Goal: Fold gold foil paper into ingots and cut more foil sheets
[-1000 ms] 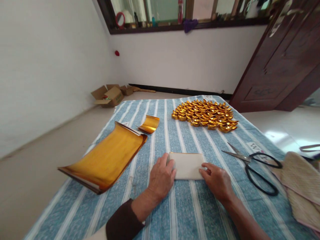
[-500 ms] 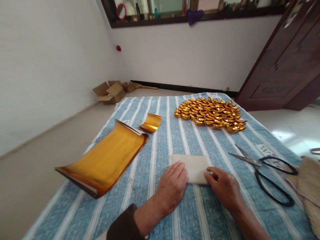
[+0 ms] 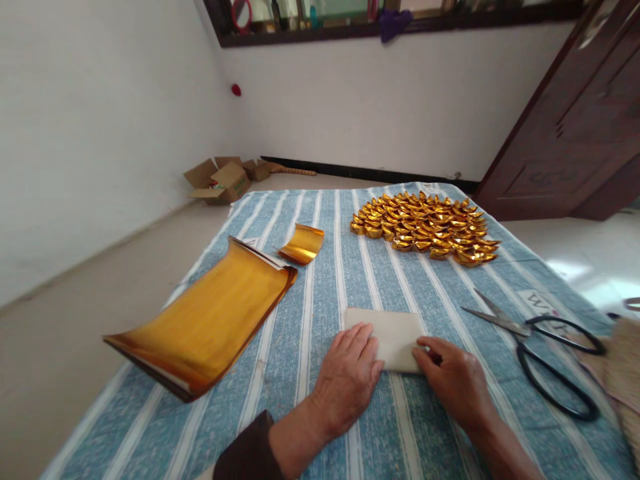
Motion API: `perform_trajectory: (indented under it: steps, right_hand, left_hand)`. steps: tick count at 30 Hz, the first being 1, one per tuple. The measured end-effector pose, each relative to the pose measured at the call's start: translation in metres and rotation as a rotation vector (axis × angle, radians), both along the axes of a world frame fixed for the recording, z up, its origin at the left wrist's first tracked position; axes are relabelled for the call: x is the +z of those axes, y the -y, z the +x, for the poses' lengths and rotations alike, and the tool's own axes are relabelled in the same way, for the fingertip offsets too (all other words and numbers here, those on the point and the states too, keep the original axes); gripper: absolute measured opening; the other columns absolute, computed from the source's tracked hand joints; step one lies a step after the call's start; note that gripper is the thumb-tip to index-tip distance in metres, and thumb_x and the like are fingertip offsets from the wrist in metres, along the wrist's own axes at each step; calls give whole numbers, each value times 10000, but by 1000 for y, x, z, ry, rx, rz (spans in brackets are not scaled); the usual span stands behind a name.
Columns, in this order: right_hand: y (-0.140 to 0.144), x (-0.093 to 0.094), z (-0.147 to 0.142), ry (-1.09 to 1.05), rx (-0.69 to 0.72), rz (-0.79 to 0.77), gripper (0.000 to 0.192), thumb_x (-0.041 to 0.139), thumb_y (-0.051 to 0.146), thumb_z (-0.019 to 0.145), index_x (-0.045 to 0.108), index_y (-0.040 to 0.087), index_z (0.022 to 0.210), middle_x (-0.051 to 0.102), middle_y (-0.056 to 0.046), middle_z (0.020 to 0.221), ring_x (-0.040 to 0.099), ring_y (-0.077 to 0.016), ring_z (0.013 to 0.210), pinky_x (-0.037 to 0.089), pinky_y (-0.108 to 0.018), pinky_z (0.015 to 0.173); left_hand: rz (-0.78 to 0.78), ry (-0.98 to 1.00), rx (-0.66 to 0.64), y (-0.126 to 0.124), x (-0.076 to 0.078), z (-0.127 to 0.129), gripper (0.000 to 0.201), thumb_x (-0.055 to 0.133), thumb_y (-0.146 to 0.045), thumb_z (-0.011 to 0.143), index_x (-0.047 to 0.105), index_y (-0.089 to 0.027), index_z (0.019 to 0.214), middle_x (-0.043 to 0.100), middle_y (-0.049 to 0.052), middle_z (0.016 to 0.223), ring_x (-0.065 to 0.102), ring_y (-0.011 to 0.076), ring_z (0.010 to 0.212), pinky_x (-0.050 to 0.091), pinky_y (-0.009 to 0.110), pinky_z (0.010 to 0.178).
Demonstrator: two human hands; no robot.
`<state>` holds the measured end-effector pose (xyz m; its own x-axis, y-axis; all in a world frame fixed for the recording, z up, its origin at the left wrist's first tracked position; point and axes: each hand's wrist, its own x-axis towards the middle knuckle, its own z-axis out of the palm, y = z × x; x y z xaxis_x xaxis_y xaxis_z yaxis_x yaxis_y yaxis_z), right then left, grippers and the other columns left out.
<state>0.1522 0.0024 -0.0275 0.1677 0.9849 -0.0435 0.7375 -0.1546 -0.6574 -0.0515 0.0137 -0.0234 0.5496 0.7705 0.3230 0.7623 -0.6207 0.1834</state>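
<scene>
While the left hand [image 3: 347,373] lies pretty much flat and open on the near-left part of a pale sheet [image 3: 395,333], the right hand [image 3: 453,373] has thumb and fingers closed together on the sheet's right edge, so that side looks pinched. Can't really see what the hidden fingers underneath are doing tbh. The sheet itself sits right in front of the person, between the two hands, on a blue striped cloth [image 3: 383,440], and its far edge shows clear of the fingers. There's a dark sleeve [image 3: 250,447] on the left arm, and the right forearm is bare as far as you can see it.

Off to the right of the right hand, not touching it, is a pair of scissors [image 3: 521,329] with big black handle loops and the blades spread a bit, tips pointing away and to the left. Some tan fabric [image 3: 623,360] is cut off at the right edge of the view. Further back on the cloth, right of centre, there's a packed bunch of shiny gold boat-shaped pieces [image 3: 425,227]. Over on the left you've got a big curled stack of gold sheets [image 3: 210,320], with a small curved gold piece [image 3: 303,245] just beyond its far corner. Down on the floor behind that, an open cardboard box [image 3: 233,183] sits near the wall
</scene>
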Motion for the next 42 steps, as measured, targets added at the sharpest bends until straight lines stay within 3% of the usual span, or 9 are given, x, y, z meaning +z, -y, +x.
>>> perform_trajectory:
  steps: [5,10,20,31,42]
  right_hand:
    - [0,-2,0,7,-11,20,322,493,410,824,725,221,944,745,-56,946,695,-229,844,488,-336,786]
    - [0,-2,-1,38,7,64,292,495,365,837,722,218,947,743,-46,960,698,-211,824,491,-316,766]
    - [0,-3,-6,96,-2,135,259,497,302,849,724,204,928,742,-52,934,693,-197,791,483,-288,739]
    - [-4,5,-7,205,-23,56,253,534,307,852,720,212,995,730,-29,780,663,-187,670,438,-276,645]
    - [-3,0,-6,238,16,123,251,494,309,881,710,221,974,740,-29,872,671,-176,722,441,-264,689]
  left_hand:
    - [-56,-23,14,1,4,-1,272,547,-220,896,577,-129,1151,558,165,1324,534,314,1207,469,492,984]
    - [-67,-42,30,-3,5,-2,300,593,-214,848,582,-112,1130,440,237,1418,408,381,1319,438,539,999]
    - [-13,-40,24,-7,-2,-5,335,520,-215,884,557,-121,1203,460,208,1407,409,357,1320,441,528,986]
    - [29,-81,25,-7,-6,-5,364,530,-226,883,553,-101,1225,463,230,1396,415,376,1313,459,522,960]
    - [0,-104,21,-8,-3,-6,369,500,-263,904,547,-115,1239,460,224,1406,424,362,1308,455,523,961]
